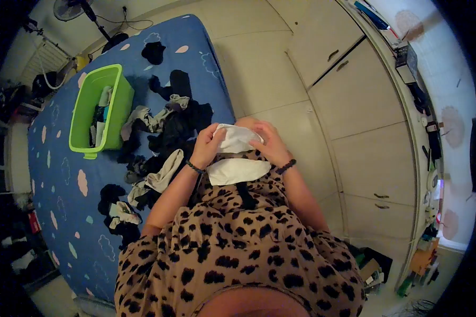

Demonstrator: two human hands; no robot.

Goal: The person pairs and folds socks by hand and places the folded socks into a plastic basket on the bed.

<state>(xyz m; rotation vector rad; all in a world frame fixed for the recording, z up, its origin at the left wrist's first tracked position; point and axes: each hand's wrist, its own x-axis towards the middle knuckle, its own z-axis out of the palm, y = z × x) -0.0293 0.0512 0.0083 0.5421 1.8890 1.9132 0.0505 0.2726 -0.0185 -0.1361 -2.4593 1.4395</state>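
Between my two hands a white sock-like cloth (pixel 235 139) is stretched over my lap. My left hand (pixel 207 143) pinches its left end, and my right hand (pixel 271 143) grips its right end. A second white cloth (pixel 239 171) lies flat on the spotted dress just below, touched by neither hand. A small black piece (pixel 245 195) rests on the dress under that second cloth. To the left, a pile of dark and grey socks (pixel 177 124) spreads over the bed. Each wrist wears a dark band.
A green bin (pixel 84 119) holding several rolled cloths stands on the blue bed (pixel 90 211). Beige cabinets (pixel 365 100) line the right side, with a cluttered shelf above them. A fan (pixel 71 8) is at the upper left. Bags and boxes (pixel 374 269) sit at the lower right.
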